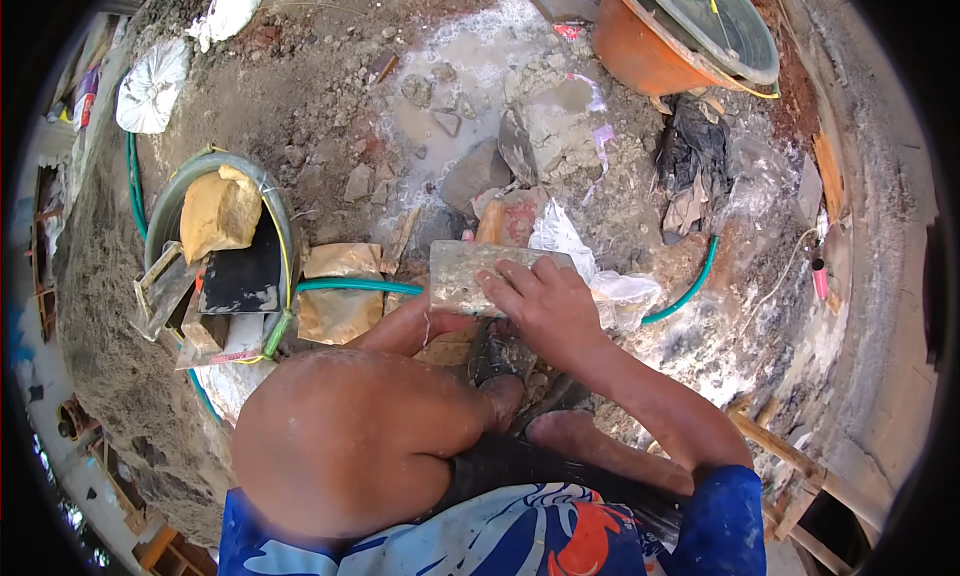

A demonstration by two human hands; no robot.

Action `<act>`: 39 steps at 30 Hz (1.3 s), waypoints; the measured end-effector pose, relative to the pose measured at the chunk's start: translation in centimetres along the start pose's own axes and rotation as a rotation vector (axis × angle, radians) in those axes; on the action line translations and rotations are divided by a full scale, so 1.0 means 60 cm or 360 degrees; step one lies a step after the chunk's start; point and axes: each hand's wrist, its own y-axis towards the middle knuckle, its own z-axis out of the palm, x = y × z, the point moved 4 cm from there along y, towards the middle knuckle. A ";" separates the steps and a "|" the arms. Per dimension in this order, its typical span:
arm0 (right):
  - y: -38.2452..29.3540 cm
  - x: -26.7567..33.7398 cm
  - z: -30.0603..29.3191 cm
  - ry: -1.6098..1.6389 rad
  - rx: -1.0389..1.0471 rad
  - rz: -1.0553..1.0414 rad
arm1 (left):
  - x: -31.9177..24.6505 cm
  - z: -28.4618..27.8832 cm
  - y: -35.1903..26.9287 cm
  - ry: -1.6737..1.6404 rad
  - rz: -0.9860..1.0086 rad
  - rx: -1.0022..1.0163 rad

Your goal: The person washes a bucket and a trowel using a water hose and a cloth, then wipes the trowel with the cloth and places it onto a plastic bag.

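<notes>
A flat, rectangular, stained float or board (465,276) with a pale, worn face is held level in front of my knees. My left hand (442,322) grips it from below at its left end, mostly hidden by the board and my knee. Across the right part of its upper face lies my right hand (536,291), fingers spread on the surface. Beyond the board's far edge a wooden handle or stick (490,222) shows above a reddish stone (523,214). Crumpled white plastic (559,231) lies just right of these.
At left, a bucket (156,223) holds a yellow sponge (219,214) and boards. A green hose (360,284) runs over brown paper (339,322). An orange tub (637,51) stands at the upper right, near black plastic (694,145). Milky water (420,126) and stones cover the ground ahead.
</notes>
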 end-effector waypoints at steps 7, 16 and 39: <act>-0.012 0.012 0.009 -0.0059 -0.0029 -0.0080 | 0.009 -0.024 0.003 0.0062 0.0001 -0.0144; 0.033 0.015 0.003 -0.0041 -0.0024 -0.0167 | -0.024 -0.121 0.008 0.0262 0.0206 -0.0003; 0.040 -0.019 0.016 0.0073 0.0153 0.0321 | -0.027 -0.036 -0.032 0.0249 0.0135 0.0101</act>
